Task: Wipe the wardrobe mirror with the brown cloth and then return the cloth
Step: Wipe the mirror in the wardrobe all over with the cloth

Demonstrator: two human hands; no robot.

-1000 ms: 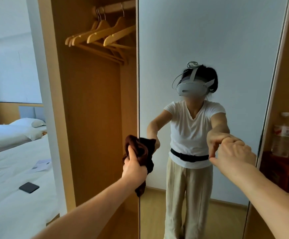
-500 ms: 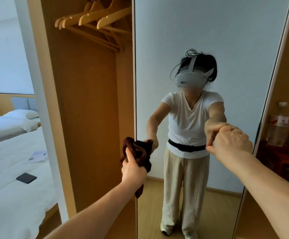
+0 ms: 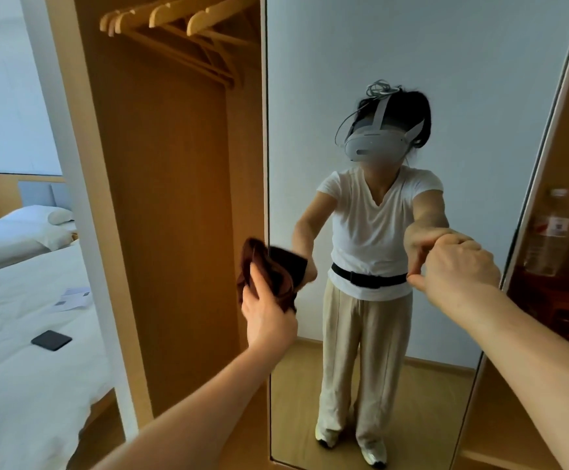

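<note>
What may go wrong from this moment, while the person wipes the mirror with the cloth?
1. The right hand rests against the mirror with bare skin, so it may leave smudges on the glass.
2. The left hand grips the brown cloth in a bunch at the mirror's left edge. Little of the cloth may meet the glass, so streaks or unwiped areas may remain.

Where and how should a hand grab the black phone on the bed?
Probably from above, pinching two opposite edges. The black phone lies flat on the white bed, only its top face and thin rim exposed, and the soft bedding should let fingertips sink in beside it.
</note>
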